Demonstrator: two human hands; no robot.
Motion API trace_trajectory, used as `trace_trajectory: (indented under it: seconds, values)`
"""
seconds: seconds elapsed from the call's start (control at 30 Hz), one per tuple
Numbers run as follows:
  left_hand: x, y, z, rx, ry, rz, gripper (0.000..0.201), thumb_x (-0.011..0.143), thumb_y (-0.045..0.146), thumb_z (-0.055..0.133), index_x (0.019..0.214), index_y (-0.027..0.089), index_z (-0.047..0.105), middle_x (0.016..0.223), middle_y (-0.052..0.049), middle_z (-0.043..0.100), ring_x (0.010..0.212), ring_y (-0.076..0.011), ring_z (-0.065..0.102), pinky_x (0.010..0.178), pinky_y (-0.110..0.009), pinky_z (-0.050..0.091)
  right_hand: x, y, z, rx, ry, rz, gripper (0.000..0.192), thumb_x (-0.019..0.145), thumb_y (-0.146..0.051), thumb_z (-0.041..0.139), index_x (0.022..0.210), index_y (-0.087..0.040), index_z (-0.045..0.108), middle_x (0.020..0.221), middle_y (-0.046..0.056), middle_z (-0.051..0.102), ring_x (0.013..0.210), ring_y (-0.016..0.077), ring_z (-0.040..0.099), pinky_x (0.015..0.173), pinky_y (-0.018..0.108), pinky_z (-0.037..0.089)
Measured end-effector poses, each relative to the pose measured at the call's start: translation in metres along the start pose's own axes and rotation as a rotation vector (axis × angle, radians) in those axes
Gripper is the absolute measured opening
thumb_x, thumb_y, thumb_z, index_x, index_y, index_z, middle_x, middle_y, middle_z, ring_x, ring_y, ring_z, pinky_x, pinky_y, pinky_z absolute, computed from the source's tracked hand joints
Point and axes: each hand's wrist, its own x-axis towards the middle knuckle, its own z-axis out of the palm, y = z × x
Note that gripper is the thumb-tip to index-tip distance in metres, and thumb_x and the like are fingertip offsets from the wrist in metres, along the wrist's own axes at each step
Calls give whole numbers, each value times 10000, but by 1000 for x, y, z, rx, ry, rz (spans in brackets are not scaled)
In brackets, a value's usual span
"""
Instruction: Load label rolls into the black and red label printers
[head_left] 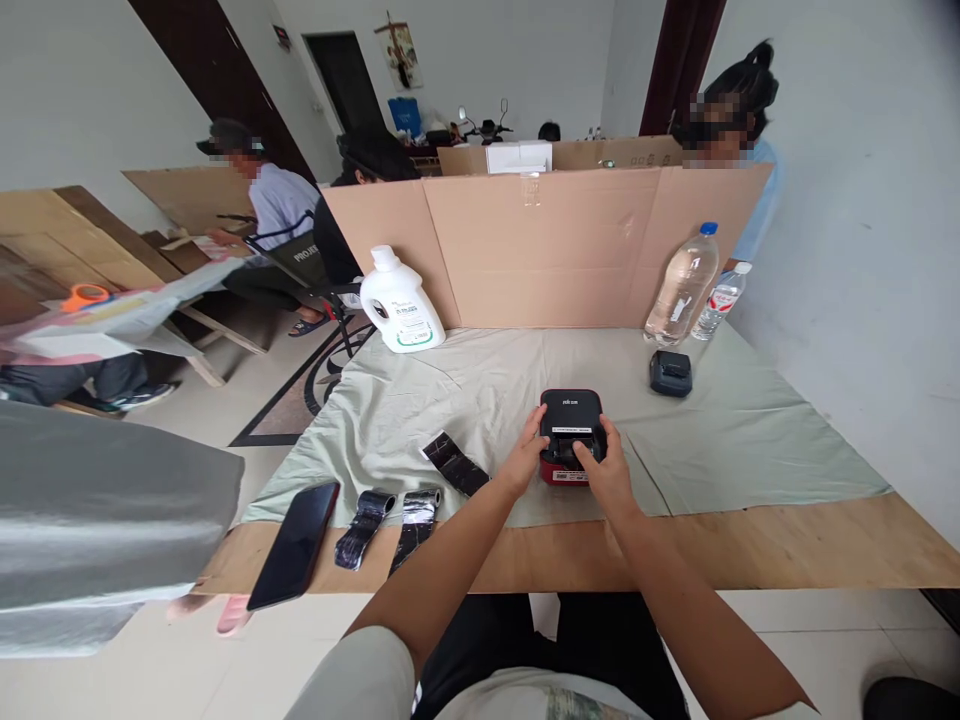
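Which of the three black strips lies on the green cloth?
The right strip, flat beside the left hand. The two curled strips lie on bare wood by the phone.
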Motion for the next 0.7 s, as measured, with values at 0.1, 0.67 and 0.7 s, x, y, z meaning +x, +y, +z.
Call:
trace_trajectory:
  seconds: [0.1, 0.67, 0.7]
  values:
    - [1, 3, -3, 71, -18, -5, 634, 706, 132, 460, 1327, 256, 492, 1556, 43, 170, 1443, -214, 68, 1172, -376, 89, -3, 3, 3, -16, 0, -62, 638, 764, -363, 564, 1368, -229, 405, 1408, 87, 437, 1306, 261, 382, 1102, 486, 289]
    - [16, -9, -5, -6, 73, -15, 579, 539, 98, 457, 1071, 234, 640, 1386, 4, 412, 1286, -258, 361, 1077, -379, 304, -22, 22, 9, 65, 60, -43, 616, 835, -439, 467, 1384, -209, 309, 1409, 117, 389, 1299, 252, 370, 1086, 479, 294]
    - [16, -10, -5, -1, 78, -6, 580, 534, 102, 453, 1067, 234, 638, 1382, 4, 411, 1282, -258, 362, 1076, -380, 306, -22, 22, 10, 75, 68, -37, 627, 832, -438, 466, 1389, -204, 299, 1413, 118, 382, 1308, 252, 359, 1094, 475, 282]
